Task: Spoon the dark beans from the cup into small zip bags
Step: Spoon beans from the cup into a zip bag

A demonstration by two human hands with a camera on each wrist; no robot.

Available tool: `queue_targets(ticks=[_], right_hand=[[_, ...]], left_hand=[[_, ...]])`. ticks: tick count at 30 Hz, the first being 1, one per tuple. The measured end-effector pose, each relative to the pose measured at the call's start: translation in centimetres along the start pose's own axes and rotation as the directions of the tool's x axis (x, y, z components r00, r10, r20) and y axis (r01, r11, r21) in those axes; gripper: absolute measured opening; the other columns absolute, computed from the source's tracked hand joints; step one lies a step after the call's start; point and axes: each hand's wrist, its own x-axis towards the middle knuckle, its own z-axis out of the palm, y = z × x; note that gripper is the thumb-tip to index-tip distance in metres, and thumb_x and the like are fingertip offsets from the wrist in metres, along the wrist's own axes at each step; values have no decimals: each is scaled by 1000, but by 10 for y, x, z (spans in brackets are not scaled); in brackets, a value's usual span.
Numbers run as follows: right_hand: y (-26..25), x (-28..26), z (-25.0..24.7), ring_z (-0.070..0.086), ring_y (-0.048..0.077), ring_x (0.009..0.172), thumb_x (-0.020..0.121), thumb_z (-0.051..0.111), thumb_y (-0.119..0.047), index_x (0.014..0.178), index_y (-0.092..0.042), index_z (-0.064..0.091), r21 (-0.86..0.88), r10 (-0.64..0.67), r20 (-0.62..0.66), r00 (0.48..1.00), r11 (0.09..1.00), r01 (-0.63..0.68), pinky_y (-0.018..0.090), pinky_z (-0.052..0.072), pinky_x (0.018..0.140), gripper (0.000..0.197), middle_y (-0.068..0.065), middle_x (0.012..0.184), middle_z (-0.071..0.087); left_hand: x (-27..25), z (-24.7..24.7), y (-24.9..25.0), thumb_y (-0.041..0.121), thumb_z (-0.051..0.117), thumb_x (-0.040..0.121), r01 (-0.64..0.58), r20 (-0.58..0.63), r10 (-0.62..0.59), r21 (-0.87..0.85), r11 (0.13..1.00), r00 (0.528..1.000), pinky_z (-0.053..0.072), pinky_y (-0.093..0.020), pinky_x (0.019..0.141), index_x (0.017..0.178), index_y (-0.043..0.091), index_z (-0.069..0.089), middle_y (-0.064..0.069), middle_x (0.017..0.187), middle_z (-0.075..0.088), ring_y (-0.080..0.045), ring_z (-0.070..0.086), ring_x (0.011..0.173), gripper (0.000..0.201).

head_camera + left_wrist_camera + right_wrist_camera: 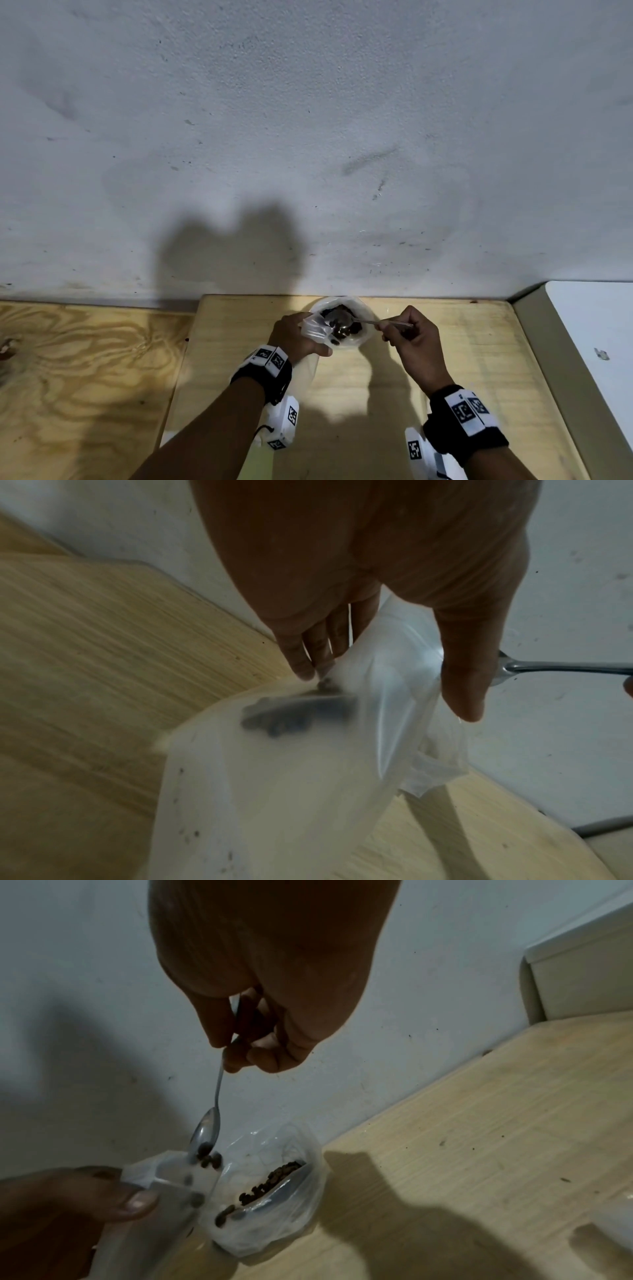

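Head view: a person's left hand (297, 334) pinches the mouth of a small clear zip bag (313, 328) beside a translucent plastic cup (364, 337) that stands at the far edge of a pale wooden board (462, 359), close against a grey-white wall (308, 137). The right hand (411, 337) has its fingers curled round the handle of a metal spoon (339, 319), whose bowl is held over the cup with dark beans (346, 331) below it. Black wrist straps carry white coded markers (270, 356).

Left wrist view: the left hand (359, 574) holds the bag (387, 669) between the thumb on one side and the fingers (315, 647) on the other. The cup (274, 804) fills the foreground, a dark mass of beans (294, 718) showing blurred through its wall. The spoon (565, 667) handle enters from the right.

Right wrist view: the right hand (263, 988) clamps the spoon (207, 1131) handle between thumb and curled fingers, the bowl tilted down at the bag's (171, 1185) open mouth. A few beans (209, 1157) cling at the spoon's tip, seemingly sliding off, though the blur leaves this uncertain. More lie in the cup (274, 1204) just beside the bag. The left hand (68, 1213) grips the bag's edge with its thumb.
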Motion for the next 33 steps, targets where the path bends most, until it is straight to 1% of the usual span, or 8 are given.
queue_targets(ticks=[5, 9, 14, 19, 22, 25, 28, 33], right_hand=[[-4, -8, 4, 68, 8, 71, 86, 73, 0, 71, 1, 49, -55, -54, -9, 998, 997, 54, 19, 48, 65, 29, 9, 66, 68], [1, -4, 2, 65, 28, 69, 86, 73, 0, 72, 1, 49, -6, -32, -130, 991, 999, 32, 32, 49, 67, 28, 14, 66, 67], [20, 10, 3, 61, 22, 58, 82, 73, -2, 74, 1, 56, 74, 170, -300, 939, 985, -155, 37, 47, 62, 19, 20, 69, 67], [26, 18, 17, 64, 28, 66, 85, 72, -3, 84, -2, 65, 146, 444, -140, 885, 893, -425, 31, 51, 54, 7, 19, 81, 69], [27, 23, 19, 64, 22, 85, 83, 78, -20, 102, -10, 68, -167, 447, -113, 887, 872, -460, 31, 53, 68, 24, 5, 103, 68], [18, 15, 16, 59, 18, 98, 83, 78, -23, 116, -22, 65, -452, 177, -184, 967, 858, -244, 27, 45, 84, 35, -1, 112, 61], [-5, 8, 20, 57, 3, 62, 88, 69, -10, 97, -28, 71, -314, 63, 55, 996, 949, -43, 19, 45, 64, 20, -14, 74, 66], [-50, 4, 37, 54, 5, 58, 90, 54, -8, 87, -11, 75, -367, 213, 464, 860, 930, -33, 22, 44, 64, 21, -12, 58, 61]], left_hand=[[-2, -2, 2, 45, 93, 40, 9, 8, -9, -8, 1000, 1000, 50, -23, 91, 130, 26, 61, 7, 123, 65, -12, 62, 109, 98], [-4, -3, 3, 50, 90, 33, 13, 18, -13, -9, 1000, 1000, 52, -27, 91, 125, 31, 62, 8, 120, 67, -11, 63, 106, 98], [-4, -1, 1, 48, 91, 33, 27, 0, -27, -30, 999, 1000, 53, -29, 93, 125, 31, 62, 8, 120, 67, -12, 63, 106, 99], [-7, 0, 2, 41, 95, 41, 6, -9, -7, -41, 999, 1000, 47, -21, 90, 133, 27, 56, 8, 130, 60, -11, 58, 111, 101], [-15, -3, 4, 33, 95, 50, -43, -61, 40, -56, 998, 997, 40, -19, 89, 136, 20, 50, 15, 129, 46, -8, 49, 114, 98], [-25, -5, 1, 29, 97, 48, -111, -141, 99, -75, 991, 985, 41, -21, 92, 136, 18, 48, 10, 129, 45, -11, 50, 116, 101], [-31, -7, -1, 32, 98, 41, -176, -149, 159, -109, 978, 976, 48, -23, 88, 128, 22, 54, 10, 123, 56, -12, 58, 110, 98], [-38, -15, 18, 41, 96, 42, -338, -25, 337, -37, 940, 941, 49, -23, 91, 131, 24, 56, 15, 122, 59, -7, 58, 112, 99]])
